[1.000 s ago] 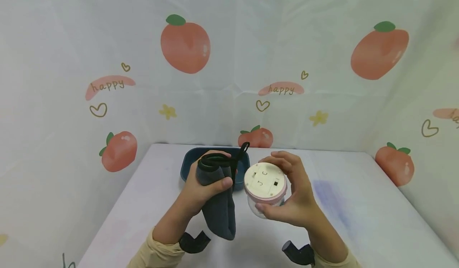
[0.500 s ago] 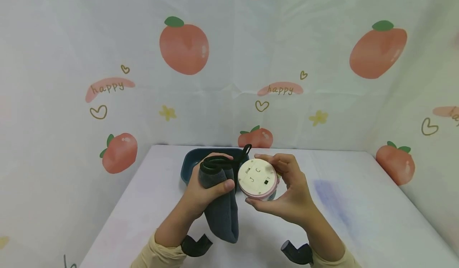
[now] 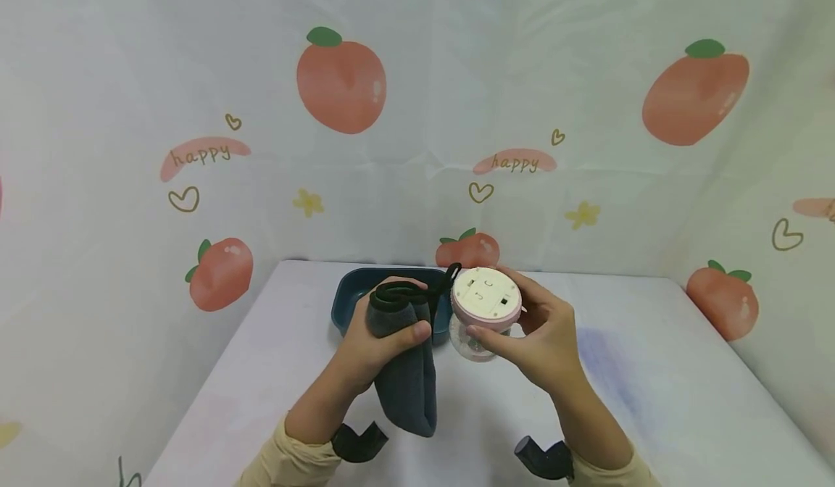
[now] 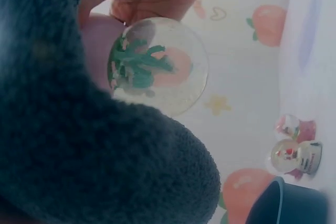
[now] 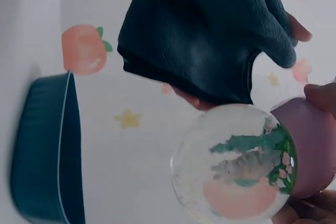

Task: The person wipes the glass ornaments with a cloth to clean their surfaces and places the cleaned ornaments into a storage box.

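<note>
My left hand point(image 3: 365, 346) grips a folded dark grey-blue cloth point(image 3: 407, 393) with a black edge and a black loop. In my right hand point(image 3: 551, 342) is a snow globe point(image 3: 485, 295), held by its pink base between thumb and fingers. The base's cream underside faces up toward the head camera, and the clear dome points down and away. Green and white figures show inside the dome point(image 5: 236, 166) in the right wrist view. Cloth and globe are close together; whether they touch cannot be told. The cloth point(image 4: 105, 145) hides most of my left hand in the left wrist view.
Behind the left hand stands a dark blue basin point(image 3: 346, 288) on the white table point(image 3: 587, 429). Two small snow globes, one white-based point(image 4: 310, 157) and one pink-based point(image 4: 307, 129), stand beyond it in the left wrist view. A fruit-patterned curtain point(image 3: 404, 204) encloses the table.
My right hand brought the globe left toward the cloth, then raised it slightly and tilted it, so more of the dome shows beneath the base. The left hand has barely moved, still gripping the cloth.
</note>
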